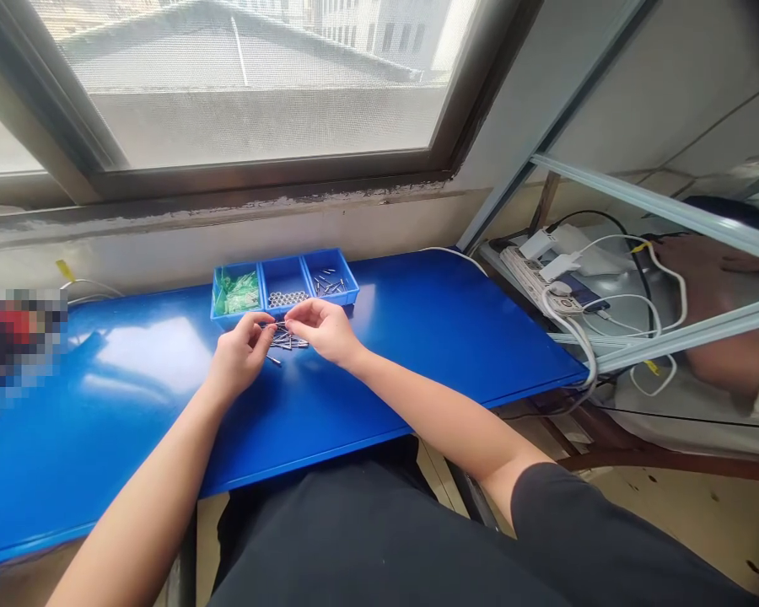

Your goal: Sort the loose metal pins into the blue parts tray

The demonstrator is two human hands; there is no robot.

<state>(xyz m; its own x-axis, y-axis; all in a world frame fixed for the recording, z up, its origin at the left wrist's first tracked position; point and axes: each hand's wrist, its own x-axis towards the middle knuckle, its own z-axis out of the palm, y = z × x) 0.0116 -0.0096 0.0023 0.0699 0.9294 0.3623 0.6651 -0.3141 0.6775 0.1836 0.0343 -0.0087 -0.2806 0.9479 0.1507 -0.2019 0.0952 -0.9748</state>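
Note:
My left hand (240,350) and my right hand (327,331) meet above the blue table, fingertips pinched. Between them runs a thin metal pin (280,324), gripped at both ends; its exact kind is too small to make out. Right below my fingers lies a loose pile of similar metal pins (291,341), with a single pin (273,361) apart at the near side. Just behind my hands stands a blue three-part tray (282,270). Green plastic pieces (240,291) fill its left part, small metal rings (287,299) the middle, and several pins (330,282) the right.
The blue table (430,337) runs along the wall beneath a window (266,93). To the right, a metal frame (664,206) borders a power strip (544,274) with white cables. Another person's arm (721,312) shows beyond the frame. A blurred patch (18,337) covers the left edge.

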